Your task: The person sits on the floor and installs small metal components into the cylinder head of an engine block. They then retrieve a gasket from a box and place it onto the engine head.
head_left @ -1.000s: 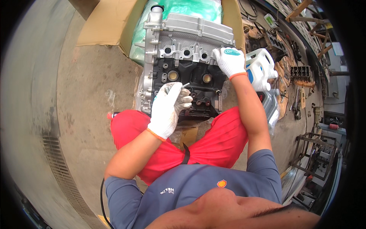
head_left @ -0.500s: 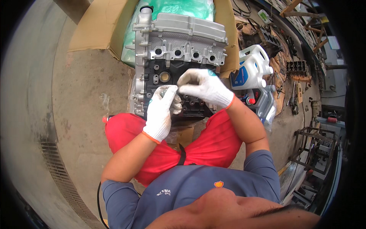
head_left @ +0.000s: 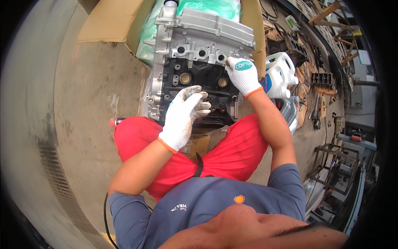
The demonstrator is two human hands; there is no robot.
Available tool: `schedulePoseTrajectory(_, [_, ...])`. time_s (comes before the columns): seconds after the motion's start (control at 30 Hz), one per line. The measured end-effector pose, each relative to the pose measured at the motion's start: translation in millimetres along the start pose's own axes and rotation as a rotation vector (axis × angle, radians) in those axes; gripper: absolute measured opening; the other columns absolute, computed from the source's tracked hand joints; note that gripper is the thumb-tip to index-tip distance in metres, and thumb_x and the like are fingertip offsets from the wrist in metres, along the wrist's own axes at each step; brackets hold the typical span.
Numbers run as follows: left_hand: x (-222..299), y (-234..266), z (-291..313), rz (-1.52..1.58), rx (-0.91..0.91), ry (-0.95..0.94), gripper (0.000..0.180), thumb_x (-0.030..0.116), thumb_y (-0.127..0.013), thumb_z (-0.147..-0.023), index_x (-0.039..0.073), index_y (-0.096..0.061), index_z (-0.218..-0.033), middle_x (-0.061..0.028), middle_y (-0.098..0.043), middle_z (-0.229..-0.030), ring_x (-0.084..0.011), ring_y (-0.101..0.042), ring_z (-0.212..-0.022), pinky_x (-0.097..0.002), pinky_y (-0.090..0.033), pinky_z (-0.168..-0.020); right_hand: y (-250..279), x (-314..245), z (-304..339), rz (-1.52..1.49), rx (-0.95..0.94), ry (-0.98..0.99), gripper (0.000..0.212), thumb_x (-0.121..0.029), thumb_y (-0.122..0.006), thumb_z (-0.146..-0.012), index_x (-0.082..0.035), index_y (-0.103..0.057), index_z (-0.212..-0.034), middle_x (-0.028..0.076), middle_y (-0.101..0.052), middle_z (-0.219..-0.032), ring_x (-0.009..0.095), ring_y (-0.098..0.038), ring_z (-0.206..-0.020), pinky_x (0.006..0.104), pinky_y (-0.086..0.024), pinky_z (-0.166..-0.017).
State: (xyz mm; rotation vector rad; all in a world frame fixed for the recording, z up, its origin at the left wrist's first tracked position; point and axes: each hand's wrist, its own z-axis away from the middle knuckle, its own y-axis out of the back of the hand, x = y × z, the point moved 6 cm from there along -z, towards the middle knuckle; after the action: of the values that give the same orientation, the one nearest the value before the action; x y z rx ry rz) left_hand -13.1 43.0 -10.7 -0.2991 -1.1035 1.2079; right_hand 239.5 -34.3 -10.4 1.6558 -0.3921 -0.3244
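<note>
An engine (head_left: 199,66) stands before me, with a silver cylinder head and cover on top and a black block below. My right hand (head_left: 243,76), in a white knit glove, is at the right end of the row of round ports along the head's near face. Its fingers are pinched together against the metal; whatever is in them is hidden. In front of the black block, my left hand (head_left: 182,118), gloved too, is held with its fingers curled inward. I cannot make out what lies inside the curl.
Cardboard flaps (head_left: 114,23) and green plastic wrap (head_left: 145,45) surround the engine's far side. To the right stand white jugs (head_left: 280,70) and a grey bottle (head_left: 288,108). Farther right lie another cylinder head (head_left: 323,79) and tools (head_left: 317,112).
My right hand has parted from the left and moved right and away to the head's end port. My left hand shifted slightly right. The view has moved a little.
</note>
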Motion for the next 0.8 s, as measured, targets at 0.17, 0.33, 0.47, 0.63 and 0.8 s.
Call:
schedulePoseTrajectory(0.17, [5,0,3,0.028,-0.015,-0.003,0.036,0.014,-0.064,-0.107,0.003,-0.055,-0.14,-0.0161,-0.07,-0.127,-0.0236,-0.074,-0.099,-0.0374,-0.06,-0.089,0,-6,-1,0.056,-0.041,0.056,0.016,-0.021,-0.073,-0.093,-0.008,-0.067,-0.1,0.016,-0.073,-0.086,0.038,-0.072,-0.084,0.0508,-0.055,-0.075])
schedulePoseTrajectory(0.33, [4,-2,4,0.054,-0.033,0.006,0.035,0.014,-0.064,-0.107,0.003,-0.055,-0.139,-0.0163,-0.07,-0.126,-0.0236,-0.074,-0.098,-0.0378,-0.06,-0.088,-2,-9,-4,0.108,-0.016,0.078,0.015,-0.022,-0.073,-0.094,-0.009,-0.068,-0.099,0.015,-0.073,-0.084,0.037,-0.073,-0.082,0.0505,-0.056,-0.074])
schedulePoseTrajectory(0.47, [3,-1,2,0.06,-0.03,0.011,0.035,0.014,-0.064,-0.107,0.003,-0.055,-0.139,-0.016,-0.071,-0.125,-0.0236,-0.075,-0.096,-0.0374,-0.061,-0.087,-4,-11,-4,0.096,0.005,0.062,0.016,-0.024,-0.07,-0.097,-0.009,-0.067,-0.1,0.014,-0.073,-0.08,0.036,-0.073,-0.076,0.0494,-0.057,-0.069])
schedulePoseTrajectory(0.63, [1,-1,1,0.071,-0.023,0.018,0.031,0.014,-0.063,-0.108,0.004,-0.055,-0.136,-0.0181,-0.071,-0.123,-0.0237,-0.075,-0.092,-0.036,-0.063,-0.08,-5,-16,-4,0.083,0.003,-0.025,0.017,-0.024,-0.065,-0.101,-0.008,-0.062,-0.106,0.017,-0.072,-0.075,0.038,-0.073,-0.07,0.0497,-0.057,-0.063])
schedulePoseTrajectory(0.8, [-2,-1,0,0.086,-0.038,0.043,0.028,0.015,-0.062,-0.108,0.004,-0.055,-0.133,-0.0198,-0.072,-0.122,-0.0242,-0.076,-0.088,-0.0347,-0.064,-0.076,-14,-5,-5,0.026,0.005,-0.115,0.021,-0.029,-0.062,-0.105,-0.008,-0.061,-0.107,0.018,-0.072,-0.074,0.038,-0.073,-0.069,0.0505,-0.058,-0.062])
